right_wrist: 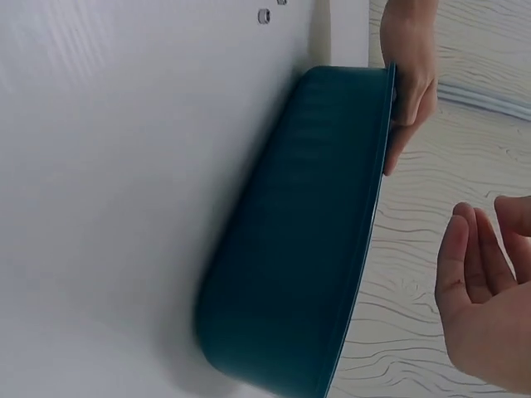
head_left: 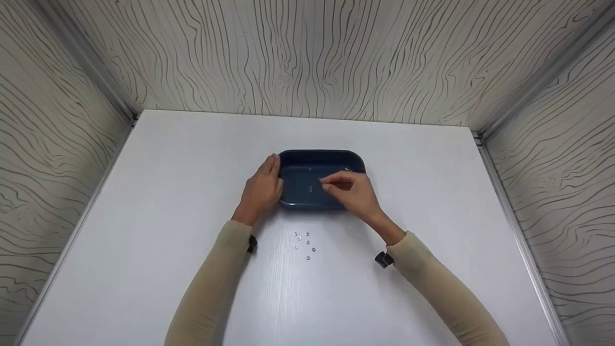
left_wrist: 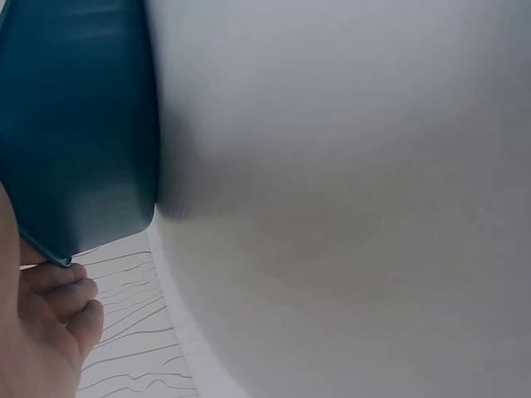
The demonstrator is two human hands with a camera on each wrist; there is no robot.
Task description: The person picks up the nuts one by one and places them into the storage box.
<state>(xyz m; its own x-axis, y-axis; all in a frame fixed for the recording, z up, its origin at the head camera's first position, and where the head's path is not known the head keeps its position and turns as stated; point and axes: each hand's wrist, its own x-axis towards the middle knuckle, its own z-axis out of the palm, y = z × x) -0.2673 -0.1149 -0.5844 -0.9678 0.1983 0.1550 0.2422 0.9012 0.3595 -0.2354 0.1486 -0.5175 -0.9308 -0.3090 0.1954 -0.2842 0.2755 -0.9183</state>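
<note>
Nuts (head_left: pixel 311 188) in tray (head_left: pixel 292 192): head view only

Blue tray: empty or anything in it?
Not empty, but mostly bare: the head view shows a few small rings on the floor of the blue tray; the wrist views show only its outside.

A person's left hand (right_wrist: pixel 411 91) held the rim of a teal bin (right_wrist: pixel 290 232) at its far end as the bin stood, long side to the camera, on a white tabletop (right_wrist: pixel 99 207). The right hand (right_wrist: pixel 489 323), its fingers bent, hung apart from the rim before a wavy-lined wall (right_wrist: pixel 398 323). Two small metal nuts (right_wrist: pixel 264 16) lay near the bin, one partly cropped.
</note>
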